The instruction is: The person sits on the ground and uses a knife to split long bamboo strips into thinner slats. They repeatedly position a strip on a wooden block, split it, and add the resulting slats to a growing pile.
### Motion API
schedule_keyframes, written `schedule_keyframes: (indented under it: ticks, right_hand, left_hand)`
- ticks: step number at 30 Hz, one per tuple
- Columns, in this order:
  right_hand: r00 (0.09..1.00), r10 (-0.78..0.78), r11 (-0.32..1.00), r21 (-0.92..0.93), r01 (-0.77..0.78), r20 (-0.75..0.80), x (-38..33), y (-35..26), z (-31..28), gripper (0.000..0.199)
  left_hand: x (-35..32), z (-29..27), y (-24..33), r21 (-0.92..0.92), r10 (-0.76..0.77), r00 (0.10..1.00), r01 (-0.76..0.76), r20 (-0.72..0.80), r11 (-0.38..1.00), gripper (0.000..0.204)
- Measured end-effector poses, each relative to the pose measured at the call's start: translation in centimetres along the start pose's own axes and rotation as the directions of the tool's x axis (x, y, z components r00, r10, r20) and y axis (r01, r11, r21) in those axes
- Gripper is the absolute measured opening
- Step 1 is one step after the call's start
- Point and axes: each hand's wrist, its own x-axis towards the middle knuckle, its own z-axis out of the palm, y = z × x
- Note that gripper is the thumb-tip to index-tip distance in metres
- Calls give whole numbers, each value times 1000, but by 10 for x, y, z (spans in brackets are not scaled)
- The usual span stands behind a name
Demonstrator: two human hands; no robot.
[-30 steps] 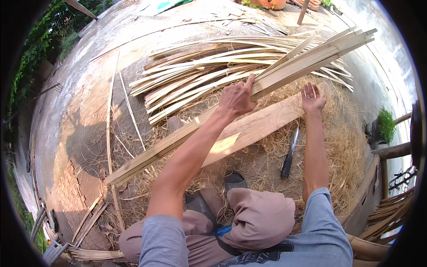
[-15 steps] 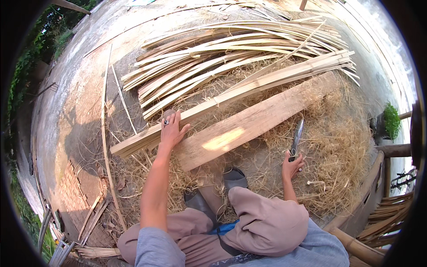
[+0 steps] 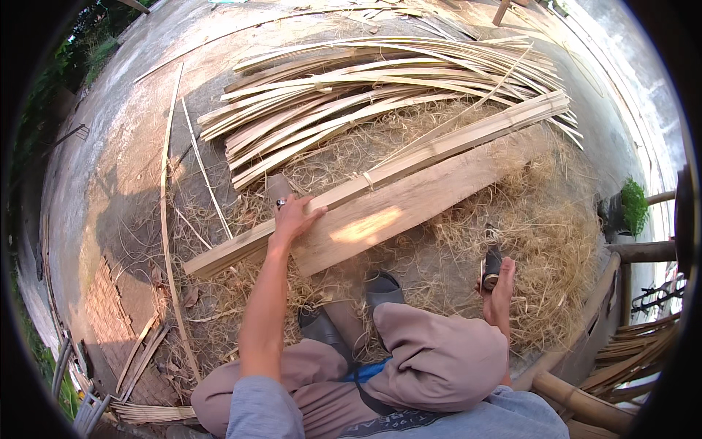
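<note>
My left hand (image 3: 294, 219) lies flat, fingers spread, on a tied bundle of long bamboo strips (image 3: 409, 157) that rests along a wide wooden plank (image 3: 398, 208) on the ground. My right hand (image 3: 499, 282) is closed around the dark handle of a knife (image 3: 491, 265), lifted over the shavings to the right of my knee; its blade is not clearly visible. A ring shows on a finger of my left hand.
A loose pile of split bamboo strips (image 3: 365, 88) lies beyond the plank. Straw-like shavings (image 3: 541, 249) cover the ground around it. Thin single strips (image 3: 167, 219) lie at left. My dark shoes (image 3: 382, 287) rest below the plank. Bamboo poles (image 3: 585, 402) stand at right.
My left hand slid back along the bundle toward its near end. My right hand left the plank, took hold of the knife in the shavings and lifted it toward me.
</note>
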Motion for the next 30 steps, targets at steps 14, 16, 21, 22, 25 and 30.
schedule_keyframes:
  ticks: [14, 16, 21, 22, 25, 30]
  right_hand:
    - [663, -284, 559, -442, 701, 692, 145, -153, 231, 49]
    - [624, -298, 453, -469, 758, 722, 167, -181, 298, 49]
    - [594, -337, 233, -546, 805, 731, 213, -218, 462, 46]
    - [572, -332, 234, -522, 820, 750, 214, -217, 492, 49]
    - [539, -302, 156, -517, 842, 786, 215, -212, 542, 43]
    - [613, -71, 89, -608, 789, 787, 227, -213, 557, 32]
  left_hand:
    - [-22, 70, 54, 90, 176, 786, -153, -592, 984, 46]
    - [-24, 67, 59, 112, 172, 781, -131, -600, 985, 47]
    - [-25, 64, 65, 99, 144, 786, -106, -601, 989, 45]
    - [-28, 62, 62, 85, 143, 774, -114, -617, 990, 45]
    - [-30, 61, 64, 67, 135, 775, -119, -617, 991, 45]
    - [-29, 63, 65, 81, 129, 797, -100, -590, 992, 46]
